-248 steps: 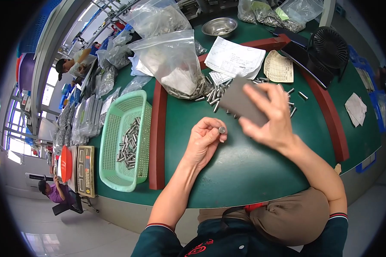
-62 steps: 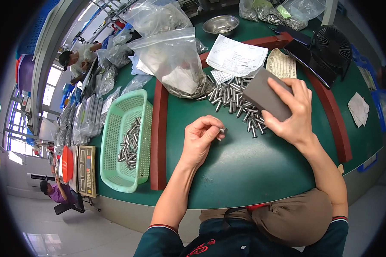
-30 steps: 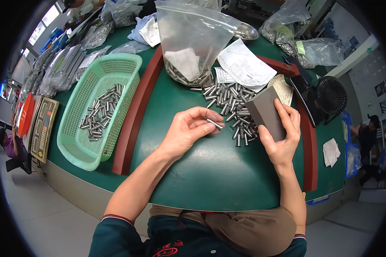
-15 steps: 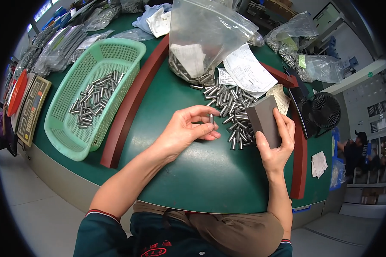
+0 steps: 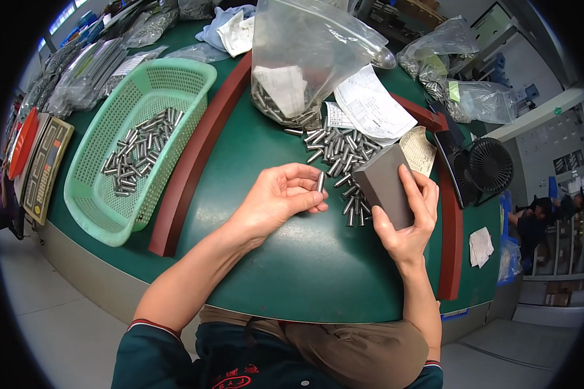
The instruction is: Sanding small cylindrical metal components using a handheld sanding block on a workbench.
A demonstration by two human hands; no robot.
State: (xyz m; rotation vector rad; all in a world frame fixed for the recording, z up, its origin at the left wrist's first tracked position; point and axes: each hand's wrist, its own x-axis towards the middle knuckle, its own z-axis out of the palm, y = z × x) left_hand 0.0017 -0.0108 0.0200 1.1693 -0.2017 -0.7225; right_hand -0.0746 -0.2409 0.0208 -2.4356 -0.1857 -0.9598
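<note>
Between thumb and fingers, my left hand pinches one small metal pin, held roughly upright above the green tabletop. My right hand grips a dark grey rectangular block, tilted, thumb on its near side and fingers along its right. A short gap separates the block from the pin. Behind and partly under the block lies a heap of loose metal pins, some hidden by it. To the left, a pale green perforated basket holds more such pins.
Dark red rails border the work area. At the back stands a clear bag of pins beside paper sheets. A black fan and a white cloth are on the right. A scale sits far left; people are in the background.
My right hand has brought the block slightly left, closer to the pin. The pin in my left hand has tilted a little and shows more of its length.
</note>
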